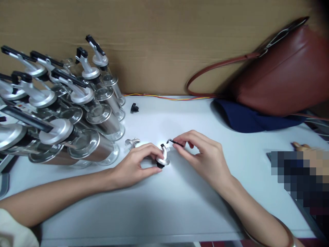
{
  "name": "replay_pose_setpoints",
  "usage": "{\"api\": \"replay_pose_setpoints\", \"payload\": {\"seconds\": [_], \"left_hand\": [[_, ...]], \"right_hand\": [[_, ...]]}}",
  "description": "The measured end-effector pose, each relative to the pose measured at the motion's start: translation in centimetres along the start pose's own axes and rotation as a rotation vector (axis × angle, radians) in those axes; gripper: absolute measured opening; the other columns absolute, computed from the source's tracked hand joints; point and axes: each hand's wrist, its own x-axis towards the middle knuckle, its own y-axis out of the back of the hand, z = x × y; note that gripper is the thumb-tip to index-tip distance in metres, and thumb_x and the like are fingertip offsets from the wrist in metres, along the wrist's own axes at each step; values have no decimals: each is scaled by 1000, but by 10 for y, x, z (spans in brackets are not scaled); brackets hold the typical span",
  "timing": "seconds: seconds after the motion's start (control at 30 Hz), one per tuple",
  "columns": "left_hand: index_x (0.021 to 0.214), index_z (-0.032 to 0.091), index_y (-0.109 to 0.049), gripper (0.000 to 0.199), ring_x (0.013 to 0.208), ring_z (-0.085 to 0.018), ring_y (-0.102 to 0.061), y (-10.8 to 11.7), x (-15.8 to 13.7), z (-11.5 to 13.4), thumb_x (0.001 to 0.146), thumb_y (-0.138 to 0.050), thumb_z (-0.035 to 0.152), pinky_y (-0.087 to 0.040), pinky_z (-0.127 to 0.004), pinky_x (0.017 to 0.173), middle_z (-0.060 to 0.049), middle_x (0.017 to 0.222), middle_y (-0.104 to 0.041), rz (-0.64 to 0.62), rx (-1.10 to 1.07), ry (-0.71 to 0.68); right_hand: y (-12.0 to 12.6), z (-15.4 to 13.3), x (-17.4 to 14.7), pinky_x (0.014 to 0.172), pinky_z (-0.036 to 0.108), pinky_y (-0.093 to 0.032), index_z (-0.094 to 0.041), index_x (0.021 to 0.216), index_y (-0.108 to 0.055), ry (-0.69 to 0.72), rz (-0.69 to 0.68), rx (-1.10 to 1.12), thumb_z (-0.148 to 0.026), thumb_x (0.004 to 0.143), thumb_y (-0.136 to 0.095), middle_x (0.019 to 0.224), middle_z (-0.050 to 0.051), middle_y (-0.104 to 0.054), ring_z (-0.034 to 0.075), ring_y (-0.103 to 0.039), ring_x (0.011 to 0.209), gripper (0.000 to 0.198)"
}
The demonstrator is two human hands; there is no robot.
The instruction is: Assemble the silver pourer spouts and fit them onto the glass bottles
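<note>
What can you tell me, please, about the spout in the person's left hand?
The spout looks like silvery metal, with a round disc, a bent neck ending in a black tip, and a small bracket at its side. A black stopper shows below the disc. It leans slightly, neck up, pinched by the left hand, which hides part of it. Whether it also touches the table is unclear. The lever nearby appears apart from it.

No text, label, brand, number or sign can be read on the pourer (166, 161), the small lever (177, 143), the bottles (88, 144) or the bag (277, 72); tiny coloured marks (27, 109) among the bottles are illegible
</note>
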Motion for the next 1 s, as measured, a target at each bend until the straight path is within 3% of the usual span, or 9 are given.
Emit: {"api": "replay_pose_setpoints", "payload": {"seconds": [0.17, 0.5, 0.7, 1.0], "left_hand": [[99, 17, -63, 19, 92, -17, -64, 3, 3, 2, 82, -69, 11, -55, -29, 81, -7, 99, -68, -55, 66, -80], [106, 19, -65, 23, 100, -17, -64, 4, 3, 2, 85, -66, 12, -57, -29, 84, -8, 109, -65, 3, 75, -123], [107, 23, -66, 23, 125, -26, -52, 4, 1, 3, 85, -67, 16, -58, -36, 90, -10, 121, -59, 81, 80, -117], [108, 25, -66, 25, 118, -23, -57, 5, 0, 2, 84, -69, 17, -58, -34, 87, -9, 131, -53, 78, 62, -85]], "right_hand": [[-3, -1, -1, 61, 23, -51, -15, 87, -64, 43, 14, 37, -7, 87, -60, 76, 4, -65, 13, -62, 68, 10], [-1, -3, -3, 64, 24, -55, -17, 96, -66, 121, 36, 78, -5, 87, -59, 85, 7, -68, 14, -65, 75, 16], [-1, -3, -1, 66, 26, -55, -19, 96, -66, 146, 15, 89, -6, 87, -59, 85, 6, -69, 16, -67, 75, 17], [-1, -2, -3, 68, 26, -53, -21, 104, -59, 98, -28, 98, -8, 88, -59, 80, 2, -65, 14, -63, 72, 20]]}}
